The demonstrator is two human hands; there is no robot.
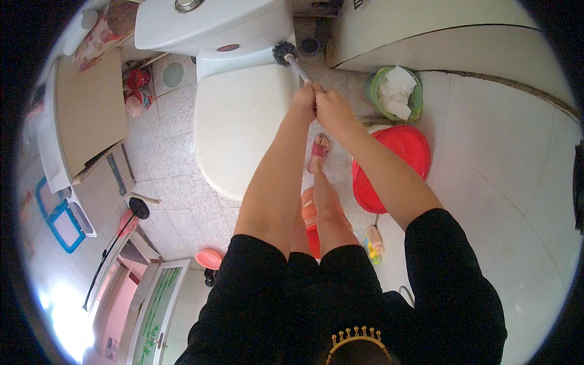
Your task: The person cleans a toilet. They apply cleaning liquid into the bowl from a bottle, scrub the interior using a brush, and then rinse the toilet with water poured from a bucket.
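Observation:
Both my hands are together at the upper middle of the head view, on the handle of a toilet brush (pixel 299 70). My left hand (pixel 305 98) and my right hand (pixel 335 107) grip it side by side. The brush's dark, bristled head points up and left, by the rear right corner of the white toilet seat lid (pixel 244 127). The lid lies closed. Behind it stands the toilet cistern (pixel 214 27), with a round flush button on top. Whether the bristles touch the toilet cannot be told.
A lined waste bin (pixel 417 102) with crumpled paper stands at the right. Nearer me is a red basin (pixel 415 146). A plunger (pixel 139 208) is at the left, a pink basin (pixel 209 259) lower down. A cabinet (pixel 91 123) stands at the left wall, near a glazed door (pixel 157 315).

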